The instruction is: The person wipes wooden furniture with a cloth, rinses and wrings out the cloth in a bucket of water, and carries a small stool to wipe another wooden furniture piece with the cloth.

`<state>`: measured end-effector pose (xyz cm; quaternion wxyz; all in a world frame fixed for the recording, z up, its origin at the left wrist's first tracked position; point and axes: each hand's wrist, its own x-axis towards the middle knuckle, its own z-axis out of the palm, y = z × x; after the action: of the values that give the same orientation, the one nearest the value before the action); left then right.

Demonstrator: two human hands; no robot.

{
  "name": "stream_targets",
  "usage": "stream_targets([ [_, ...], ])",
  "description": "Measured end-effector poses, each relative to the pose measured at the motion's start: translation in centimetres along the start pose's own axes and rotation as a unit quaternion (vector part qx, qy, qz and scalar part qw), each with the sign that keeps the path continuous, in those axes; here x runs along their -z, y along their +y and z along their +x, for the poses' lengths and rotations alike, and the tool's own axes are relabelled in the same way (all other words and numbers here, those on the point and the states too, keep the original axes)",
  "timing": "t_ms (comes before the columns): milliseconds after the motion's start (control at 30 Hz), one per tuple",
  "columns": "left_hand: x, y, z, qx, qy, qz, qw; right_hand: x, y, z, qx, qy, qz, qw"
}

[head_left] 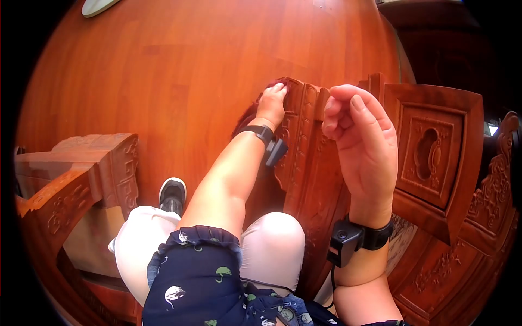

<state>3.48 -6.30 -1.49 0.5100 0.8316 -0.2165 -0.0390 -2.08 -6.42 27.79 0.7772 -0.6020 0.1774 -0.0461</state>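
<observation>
My left hand point(272, 106) reaches forward to the carved wooden furniture, its fingers bent over a dark red, fluffy cloth point(247, 117). The cloth lies along the outer side of the carved wooden edge point(293, 103), and part of it is hidden under the hand and wrist. Held up above the furniture, my right hand point(364, 141) is loosely curled, thumb against the bent fingers, with nothing visible in it. A carved wooden panel point(429, 152) stands just to its right. Both wrists wear black straps with small devices.
Another carved wooden piece point(103, 163) stands at the left, with a knee and shoe close by. Glossy wooden boards point(179, 65) spread ahead. More carved furniture point(495, 201) lines the right side. A pale rounded object point(98, 6) shows at the top left.
</observation>
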Motion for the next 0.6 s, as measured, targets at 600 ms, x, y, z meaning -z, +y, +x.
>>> stream_targets([
  [600,-3.0,-3.4,0.5,0.148,-0.059,-0.132,0.978,-0.6,0.1,-0.2,-0.006,0.007,-0.014,1.000],
])
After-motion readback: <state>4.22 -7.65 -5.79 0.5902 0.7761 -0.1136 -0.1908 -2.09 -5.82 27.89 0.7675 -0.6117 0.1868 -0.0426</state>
